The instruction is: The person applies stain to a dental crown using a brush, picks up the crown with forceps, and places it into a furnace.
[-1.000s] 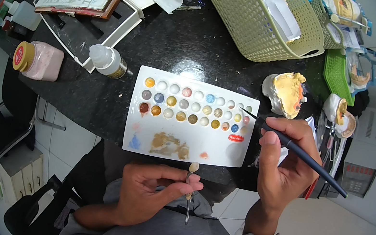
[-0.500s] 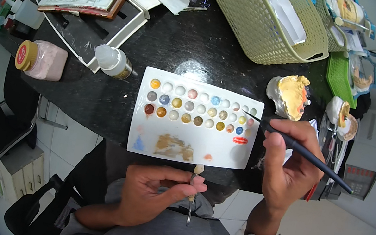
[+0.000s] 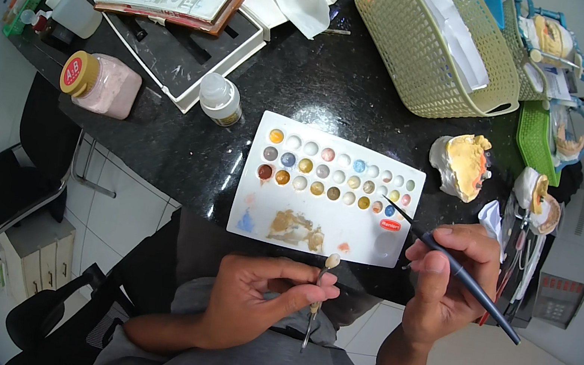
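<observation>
My left hand [image 3: 263, 299] pinches a thin metal holder [image 3: 311, 320] between thumb and fingertips. At its upper end sits a small cream tooth crown [image 3: 332, 261], just below the palette's near edge. In a pen grip, my right hand [image 3: 455, 279] holds a slim dark brush [image 3: 470, 281]. The brush's fine tip is over the middle row of wells near the right end of a white palette [image 3: 366, 243]; whether it touches one I cannot tell. Several wells hold white, yellow, brown, blue and pink colours. Brown, blue and pink smears mark the palette's flat near part.
A plaster dental model [image 3: 458, 166] stands right of the palette. Behind it is a green woven basket [image 3: 429, 74] with papers. A white dropper bottle [image 3: 220, 100], a jar of pink powder [image 3: 111, 86] and a book on a shallow tray [image 3: 222, 70] stand at the left.
The brush tip has moved toward me, from the far row of wells to the middle row. My left hand still holds the crown on its holder. The whole view has shifted slightly.
</observation>
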Demonstrator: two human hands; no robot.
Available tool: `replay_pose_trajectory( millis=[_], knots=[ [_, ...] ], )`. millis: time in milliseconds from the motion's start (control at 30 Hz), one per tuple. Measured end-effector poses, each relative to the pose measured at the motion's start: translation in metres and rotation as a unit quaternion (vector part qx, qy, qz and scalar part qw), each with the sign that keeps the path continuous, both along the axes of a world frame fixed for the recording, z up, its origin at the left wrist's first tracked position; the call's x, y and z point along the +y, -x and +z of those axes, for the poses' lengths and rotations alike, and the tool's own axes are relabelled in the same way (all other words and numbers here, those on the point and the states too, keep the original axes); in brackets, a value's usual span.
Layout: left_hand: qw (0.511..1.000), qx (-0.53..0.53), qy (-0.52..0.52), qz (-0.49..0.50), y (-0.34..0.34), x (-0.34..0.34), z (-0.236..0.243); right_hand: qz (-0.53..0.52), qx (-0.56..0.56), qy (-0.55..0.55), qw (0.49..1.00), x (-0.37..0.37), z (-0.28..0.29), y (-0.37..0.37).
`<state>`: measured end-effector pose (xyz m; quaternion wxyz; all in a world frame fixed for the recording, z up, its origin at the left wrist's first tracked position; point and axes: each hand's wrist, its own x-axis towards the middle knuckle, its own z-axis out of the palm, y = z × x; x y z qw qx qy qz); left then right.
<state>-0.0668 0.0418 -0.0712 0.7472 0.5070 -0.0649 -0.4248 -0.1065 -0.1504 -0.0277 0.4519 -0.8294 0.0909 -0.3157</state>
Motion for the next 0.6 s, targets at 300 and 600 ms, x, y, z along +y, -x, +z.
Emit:
replay_pose_trajectory(
  millis=[300, 600],
  knots=[
    [0.999, 0.042, 0.004, 0.012, 0.005, -0.007, 0.006, -0.053, -0.072, -0.042, 0.995, -0.005, -0.003, 0.041],
    [0.999, 0.007, -0.013, 0.034, 0.015, -0.023, 0.005, -0.049, -0.048, 0.043, 0.997, -0.003, -0.024, 0.052]
  ],
)
